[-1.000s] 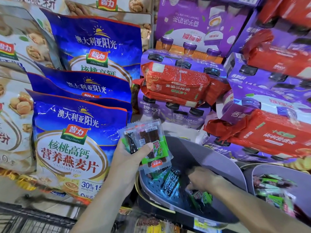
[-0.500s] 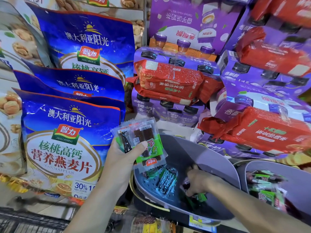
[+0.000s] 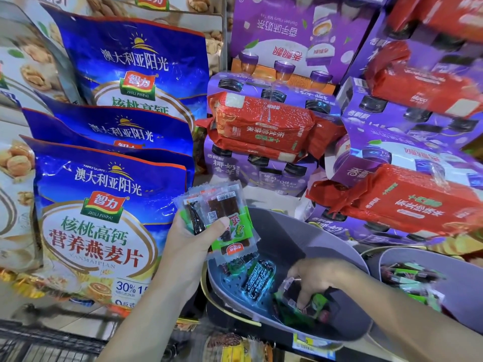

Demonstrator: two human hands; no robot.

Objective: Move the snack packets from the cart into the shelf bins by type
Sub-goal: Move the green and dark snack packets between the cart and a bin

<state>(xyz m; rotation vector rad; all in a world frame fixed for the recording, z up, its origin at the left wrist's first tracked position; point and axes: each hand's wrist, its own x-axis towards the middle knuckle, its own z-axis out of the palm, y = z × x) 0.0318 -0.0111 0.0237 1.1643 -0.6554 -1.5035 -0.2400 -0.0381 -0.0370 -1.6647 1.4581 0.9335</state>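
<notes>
HEAD VIEW

Change since the earlier frames: slight. The left grip (image 3: pixel 188 239) holds the same fan of snack packets (image 3: pixel 222 218) at the same place, above the far left rim of the grey bin (image 3: pixel 282 231). The right grip (image 3: pixel 313 279) stays inside that bin at its near right end. It was a loose fist a second ago; its fingers (image 3: pixel 304 296) now point down into the heap of packets (image 3: pixel 292 314).

Item 1, fan of snack packets: flat rectangles of clear film with saw-tooth ends, dark strips showing inside, one with a green printed panel. Long axes roughly upright, tops leaning a little left. Pinched between thumb on the front and curled fingers behind.

Item 2, heap of packets: crumpled green, dark and clear wrappers, axes mixed. The right grip's curled fingers pinch a clear-wrapped packet (image 3: pixel 288 287) at the top of the heap.

Item 3, black packet (image 3: pixel 257 279): glossy and oblong, lying flat on the bin floor apart from the heap, far end leaning right.

Item 4, grey bin: smooth matt plastic, a rounded scoop with a perforated floor and a high back wall.

Item 5, second bin (image 3: pixel 423 259): same make, just right of the first, holding similar packets.

Surroundings: glossy blue oat bags (image 3: pixel 104 218) stand to the left, purple milk-tea packs (image 3: pixel 261 176) and red rice bricks (image 3: pixel 264 126) are stacked behind, and the wire cart (image 3: pixel 39 343) is at lower left.
</notes>
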